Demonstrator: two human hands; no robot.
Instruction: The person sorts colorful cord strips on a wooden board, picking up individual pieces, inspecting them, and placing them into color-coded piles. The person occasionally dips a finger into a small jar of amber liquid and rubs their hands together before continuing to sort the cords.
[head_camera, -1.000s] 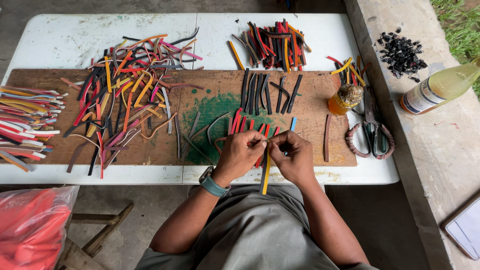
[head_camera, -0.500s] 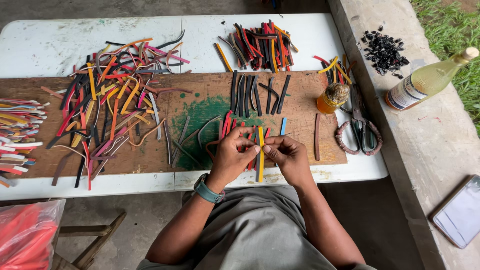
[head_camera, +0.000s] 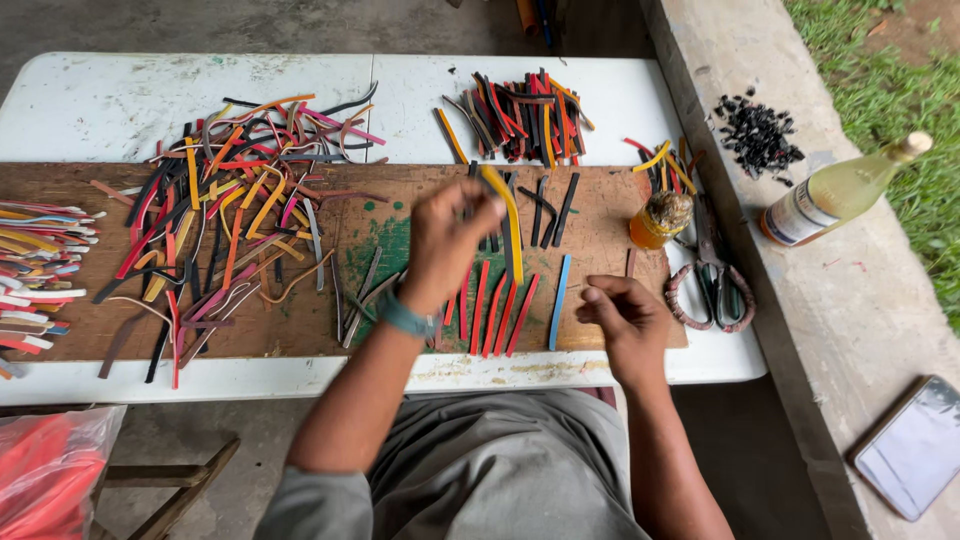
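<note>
The yellow strip (head_camera: 510, 215), a flat, flexible band that looks like rubber, curves in an arc from the left hand (head_camera: 447, 243), which pinches its upper end between fingertips above the wooden board (head_camera: 300, 330). At 4 o'clock from it, the right hand (head_camera: 622, 322) hovers loosely curled with nothing visibly in it. Between the hands, red strips (head_camera: 497, 310) and one blue strip (head_camera: 559, 300) lie side by side on the board, near a smear of green paint (head_camera: 385, 250).

At 12 o'clock sits a pile of black, red and orange strips (head_camera: 520, 115) on the white table (head_camera: 150, 100); at 9 o'clock, a larger tangle of mixed strips (head_camera: 225, 200).

At 3 o'clock stands a small amber jar (head_camera: 658, 220), its contents unclear, beside scissors (head_camera: 712, 285) with wrapped handles. Further right, a bottle (head_camera: 835, 192) of pale yellow liquid with a white label lies on the concrete ledge (head_camera: 800, 330), with black offcuts (head_camera: 757, 135) above it.
</note>
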